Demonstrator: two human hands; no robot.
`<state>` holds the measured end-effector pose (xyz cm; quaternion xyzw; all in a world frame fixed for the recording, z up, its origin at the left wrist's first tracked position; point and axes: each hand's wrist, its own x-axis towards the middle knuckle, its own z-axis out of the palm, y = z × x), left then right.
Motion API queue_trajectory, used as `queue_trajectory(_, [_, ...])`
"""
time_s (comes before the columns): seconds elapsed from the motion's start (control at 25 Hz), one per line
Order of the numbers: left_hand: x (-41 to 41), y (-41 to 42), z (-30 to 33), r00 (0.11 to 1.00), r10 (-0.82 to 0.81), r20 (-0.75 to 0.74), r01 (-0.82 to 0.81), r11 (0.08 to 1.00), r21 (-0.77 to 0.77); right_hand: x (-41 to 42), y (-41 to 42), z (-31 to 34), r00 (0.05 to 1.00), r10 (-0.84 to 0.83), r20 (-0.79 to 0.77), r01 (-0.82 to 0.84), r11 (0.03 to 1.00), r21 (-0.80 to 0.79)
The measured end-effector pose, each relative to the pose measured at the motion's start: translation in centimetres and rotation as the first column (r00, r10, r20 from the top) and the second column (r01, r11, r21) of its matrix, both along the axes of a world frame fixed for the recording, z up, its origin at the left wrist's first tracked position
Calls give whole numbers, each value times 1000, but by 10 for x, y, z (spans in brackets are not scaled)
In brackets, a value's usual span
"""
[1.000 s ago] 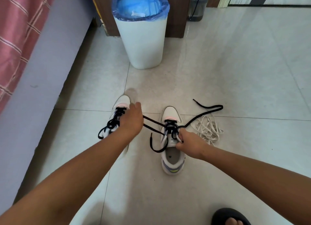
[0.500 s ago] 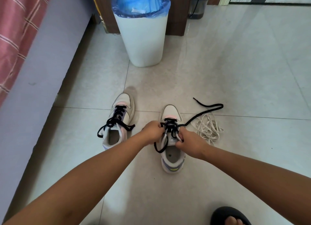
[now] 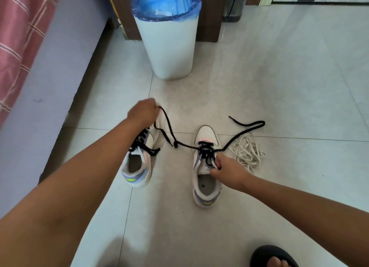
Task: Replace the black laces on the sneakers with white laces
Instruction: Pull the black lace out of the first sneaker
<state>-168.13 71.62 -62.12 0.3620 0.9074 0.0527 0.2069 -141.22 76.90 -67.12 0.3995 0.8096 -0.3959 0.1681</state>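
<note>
Two white sneakers stand on the tiled floor. My right hand (image 3: 226, 171) grips the tongue of the right sneaker (image 3: 205, 184). Its black lace (image 3: 185, 145) is partly pulled out of the eyelets. My left hand (image 3: 142, 111) pinches one end of that lace, raised above the toe of the left sneaker (image 3: 137, 166) and drawn out to the left. The other end of the lace trails over the floor to the right. The left sneaker keeps its own black lace, loosely tied. A pile of white laces (image 3: 247, 153) lies just right of the right sneaker.
A white bin (image 3: 169, 46) with a blue liner stands on the floor beyond the sneakers. A bed (image 3: 50, 66) with a pink checked cover runs along the left. A foot in a black slipper (image 3: 273, 256) shows at the bottom right.
My left hand has pulled the black lace out from the right sneaker, up and to the left, past the left sneaker's toe. My right hand stays on the tongue.
</note>
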Motion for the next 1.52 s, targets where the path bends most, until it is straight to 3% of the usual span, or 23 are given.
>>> queue_trajectory(0.2, [89, -15, -14, 880, -330, 342, 397, 906, -148, 0, 5, -3, 981, -165, -96, 163, 986, -34])
queue_trajectory(0.44, [144, -24, -34, 903, -309, 299, 399, 862, -313, -10, 14, -13, 948, -281, -151, 263, 956, -128])
queue_trajectory(0.52, [144, -27, -38, 875, -257, 411, 415, 835, -362, -13, 19, -10, 975, -161, -150, 145, 983, -115])
queue_trajectory(0.6, [144, -33, -41, 836, -273, 477, 481, 781, -397, -12, 29, -9, 980, 173, -101, -168, 984, 63])
queue_trajectory(0.64, [145, -35, -42, 826, -302, 476, 515, 747, -420, -12, 35, -8, 921, 384, -67, -355, 898, 261])
queue_trajectory(0.68, [146, -36, -41, 819, -333, 467, 542, 716, -440, -10, 39, -11, 824, 566, -10, -487, 718, 496])
queue_trajectory(0.72, [146, -37, -43, 821, -341, 458, 543, 713, -444, -9, 44, -14, 751, 655, 84, -546, 544, 637])
queue_trajectory(0.8, [149, -37, -46, 841, -335, 424, 515, 736, -440, -12, 48, -14, 709, 677, 196, -570, 387, 725])
queue_trajectory(0.88, [150, -40, -50, 871, -314, 377, 463, 778, -424, -18, 37, -15, 837, 527, 150, -510, 650, 563])
queue_trajectory(0.92, [151, -41, -53, 890, -273, 365, 417, 811, -409, -21, 31, -11, 938, 320, 130, -345, 877, 334])
queue_trajectory(0.96, [152, -43, -55, 906, -235, 353, 374, 834, -405, -23, 26, -10, 985, 102, 138, -113, 991, 76])
queue_trajectory(1.0, [153, -44, -57, 914, -225, 339, 358, 840, -408, -24, 23, -9, 989, -96, 116, 110, 987, -120])
queue_trajectory(1.08, [155, -44, -59, 922, -202, 329, 332, 849, -411, -25, 21, -8, 977, -205, 55, 212, 933, -292])
queue_trajectory(1.16, [154, -42, -55, 929, -131, 346, 275, 871, -407, -23, 30, -8, 998, 62, -1, -62, 998, -33])
queue_trajectory(1.2, [153, -42, -53, 927, -111, 357, 262, 875, -408, -20, 38, -10, 932, 360, 50, -357, 884, 300])
queue_trajectory(1.24, [152, -41, -49, 925, -101, 365, 258, 873, -413, -19, 48, -13, 804, 567, 180, -539, 566, 623])
queue_trajectory(1.28, [152, -41, -46, 923, -87, 375, 254, 870, -423, -18, 58, -14, 716, 638, 284, -555, 273, 786])
queue_trajectory(1.32, [151, -41, -43, 921, -63, 385, 242, 866, -437, -18, 61, -6, 684, 632, 364, -551, 121, 826])
queue_trajectory(1.36, [151, -42, -42, 922, -34, 386, 221, 865, -451, -19, 61, -4, 712, 596, 372, -559, 159, 814])
queue_trajectory(1.4, [149, -42, -42, 924, -7, 382, 197, 865, -461, -21, 58, -3, 779, 527, 339, -559, 340, 756])
queue_trajectory(1.44, [148, -43, -42, 927, 7, 376, 184, 864, -468, -24, 50, 1, 898, 358, 257, -437, 654, 617])
queue_trajectory(1.48, [147, -43, -42, 928, 3, 371, 186, 862, -472, -26, 41, 3, 961, 148, 233, -227, 902, 368])
queue_trajectory(1.52, [145, -42, -42, 928, -16, 371, 206, 853, -479, -28, 35, 3, 972, -54, 230, 47, 998, 38])
